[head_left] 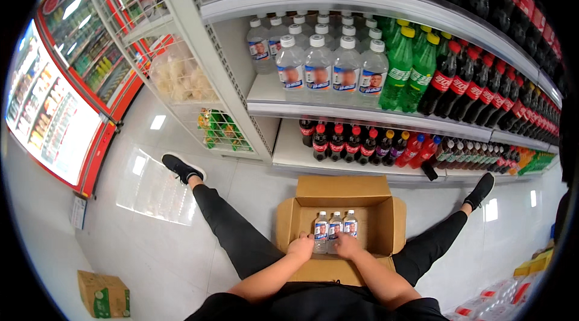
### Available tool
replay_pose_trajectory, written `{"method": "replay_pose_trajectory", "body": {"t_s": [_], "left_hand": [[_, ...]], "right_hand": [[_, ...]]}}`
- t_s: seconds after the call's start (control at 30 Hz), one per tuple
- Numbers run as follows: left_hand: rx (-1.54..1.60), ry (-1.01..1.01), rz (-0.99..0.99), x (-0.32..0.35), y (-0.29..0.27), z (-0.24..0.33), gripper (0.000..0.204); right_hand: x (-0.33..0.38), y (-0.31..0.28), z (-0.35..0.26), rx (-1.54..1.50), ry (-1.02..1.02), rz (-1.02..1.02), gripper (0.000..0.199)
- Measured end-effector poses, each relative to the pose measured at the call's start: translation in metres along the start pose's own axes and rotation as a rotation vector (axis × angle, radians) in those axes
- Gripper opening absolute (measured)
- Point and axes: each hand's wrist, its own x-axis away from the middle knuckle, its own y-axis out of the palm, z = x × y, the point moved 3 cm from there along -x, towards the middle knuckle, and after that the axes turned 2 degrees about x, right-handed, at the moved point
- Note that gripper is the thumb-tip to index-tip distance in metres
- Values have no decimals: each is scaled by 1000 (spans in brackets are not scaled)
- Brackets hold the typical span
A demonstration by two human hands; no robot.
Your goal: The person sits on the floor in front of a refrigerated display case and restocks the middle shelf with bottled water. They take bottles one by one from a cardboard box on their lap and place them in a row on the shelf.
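An open cardboard box (389, 224) stands on the floor between my outstretched legs. Three clear plastic bottles with white caps and blue-and-white labels are side by side in it: a left bottle (321, 228), a middle bottle (335, 224) and a right bottle (350, 224). My left hand (300, 245) is at the left bottle's side, its fingers curled against it. Over the lower part of the middle and right bottles lies my right hand (347, 245), fingers bent onto the middle one. The undersides of both hands are hidden.
Ahead, a shelf (338, 106) bears matching clear bottles (318, 68), green bottles (399, 71) and dark cola bottles (440, 80). Smaller bottles line the bottom shelf. At left are a wire rack (208, 68) and a lit fridge (51, 116). Another carton (102, 295) sits lower left; wrapped bottles (491, 300) lower right.
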Motion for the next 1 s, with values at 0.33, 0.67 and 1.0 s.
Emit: {"method": "replay_pose_trajectory", "body": {"t_s": [0.33,0.67,1.0], "left_hand": [[-112,-85,-114,-3,11,-1,29],[89,-119,37,25,-105,-1,32],[179,373,1425,82,-426,-9,13]], "right_hand": [[-1,28,15,88,64,-169,43],[-8,30,10,83,79,-199,43],[-13,35,9,118,56,-229,43]]}}
